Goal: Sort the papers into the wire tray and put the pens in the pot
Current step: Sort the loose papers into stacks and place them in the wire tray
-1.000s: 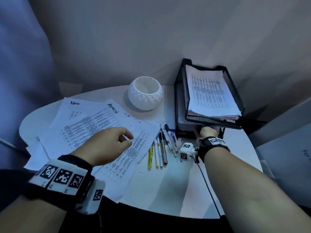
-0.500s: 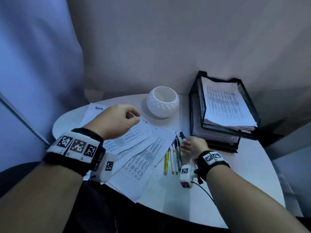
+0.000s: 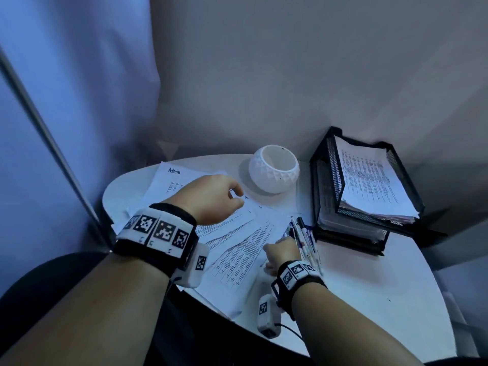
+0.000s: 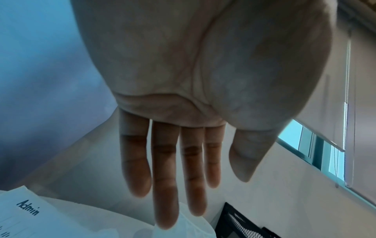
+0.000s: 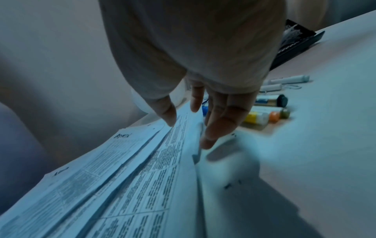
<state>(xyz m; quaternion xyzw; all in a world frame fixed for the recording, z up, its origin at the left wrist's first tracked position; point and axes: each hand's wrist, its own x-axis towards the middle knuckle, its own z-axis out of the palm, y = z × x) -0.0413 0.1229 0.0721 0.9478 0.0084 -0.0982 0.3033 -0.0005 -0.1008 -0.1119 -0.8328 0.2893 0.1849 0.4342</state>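
Left hand: left hand [image 3: 211, 198] hovers at frame centre over the loose papers [image 3: 237, 241], fingers [image 4: 164, 185] straight and slack in the wrist view, holding nothing.
Right hand: right hand [image 3: 282, 253] low, lower centre, fingers [image 5: 219, 122] spread and reaching down at the sheets' right edge, just beside the pens [image 3: 303, 239]. Nothing pinched yet.
Papers: fanned across the table [image 3: 369, 286], left of centre, overlapping; one headed "Admin" sits at the far left.
Pens: a bunch lying side by side, between the sheets and the wire tray [image 3: 324, 180].
Wire tray: right of frame, both tiers already carrying stacks.
Pot: white pot [image 3: 274, 170], upper centre, looks empty.
Step in hand: looks like gathering the sheets.
Doing it well: slide fingertips under the right edge, square the fan first with the left hand pressing flat, lift clear of the pens so none roll.
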